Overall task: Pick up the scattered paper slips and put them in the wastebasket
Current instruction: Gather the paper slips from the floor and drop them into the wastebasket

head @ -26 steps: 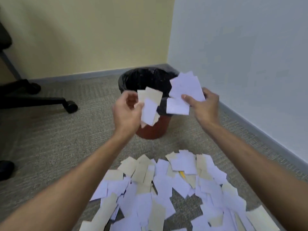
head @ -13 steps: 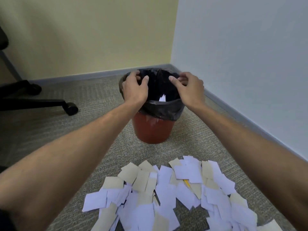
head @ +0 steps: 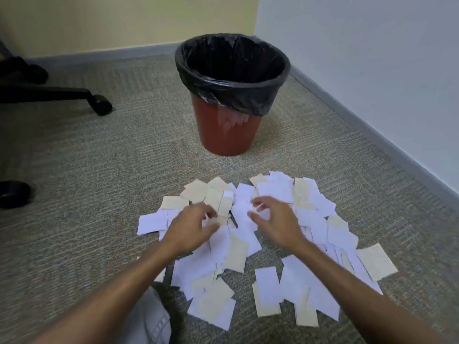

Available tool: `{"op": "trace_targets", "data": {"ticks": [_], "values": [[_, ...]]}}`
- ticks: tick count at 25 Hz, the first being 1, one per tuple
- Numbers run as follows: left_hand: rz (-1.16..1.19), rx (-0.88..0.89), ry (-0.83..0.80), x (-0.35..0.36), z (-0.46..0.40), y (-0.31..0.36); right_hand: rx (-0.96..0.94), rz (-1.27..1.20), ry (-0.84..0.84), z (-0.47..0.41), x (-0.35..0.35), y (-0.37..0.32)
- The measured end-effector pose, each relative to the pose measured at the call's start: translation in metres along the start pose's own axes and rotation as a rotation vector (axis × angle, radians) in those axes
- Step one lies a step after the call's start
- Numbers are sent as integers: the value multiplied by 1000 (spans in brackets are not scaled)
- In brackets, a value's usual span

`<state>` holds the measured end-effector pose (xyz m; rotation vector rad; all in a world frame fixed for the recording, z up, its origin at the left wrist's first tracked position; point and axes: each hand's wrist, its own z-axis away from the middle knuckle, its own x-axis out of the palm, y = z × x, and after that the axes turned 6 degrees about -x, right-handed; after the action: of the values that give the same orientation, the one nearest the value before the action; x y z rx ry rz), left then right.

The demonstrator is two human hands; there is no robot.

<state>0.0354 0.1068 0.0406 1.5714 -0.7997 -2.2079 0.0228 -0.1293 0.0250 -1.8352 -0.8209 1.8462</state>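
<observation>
A heap of white and cream paper slips lies spread on the carpet in front of me. Behind it, in the room corner, stands a red wastebasket lined with a black bag. My left hand hovers low over the middle of the heap, fingers curled and apart, holding nothing. My right hand is beside it, also over the slips, fingers spread and bent downward, empty. Both hands are slightly blurred. Some slips are hidden under my hands and forearms.
The black base and casters of an office chair sit at the left on the carpet. A dark shoe-like shape is at the left edge. Walls with grey skirting close the corner behind and right of the basket.
A second ago each hand held a bunch of slips; half a second ago both were at the basket's rim, letting them go. Now both hands are empty and back down over the heap.
</observation>
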Motion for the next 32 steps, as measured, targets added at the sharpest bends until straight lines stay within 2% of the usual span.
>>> {"op": "trace_targets", "data": {"ticks": [3,5,8,12,15,19,25,27,29,32], "values": [[-363,-135,-101,26,29,-15,103,122,-213,29,32,4],[-498,-250,-131,41,44,-18,140,260,-276,38,46,3],[-543,-364,-193,54,55,-25,232,361,-285,41,57,3],[-521,-329,-142,56,52,-33,295,265,-260,44,66,3],[-390,-329,-107,54,50,-37,387,25,-211,47,66,2],[-112,-424,-53,45,44,-49,441,-285,-193,51,67,18],[353,-506,20,28,35,-67,423,-442,-50,35,32,16],[524,-482,29,25,35,-65,420,-442,-30,21,31,22],[685,-449,24,24,35,-55,379,-373,-98,7,35,24],[759,-401,-25,31,24,-36,266,-135,-184,-8,50,30]]}}
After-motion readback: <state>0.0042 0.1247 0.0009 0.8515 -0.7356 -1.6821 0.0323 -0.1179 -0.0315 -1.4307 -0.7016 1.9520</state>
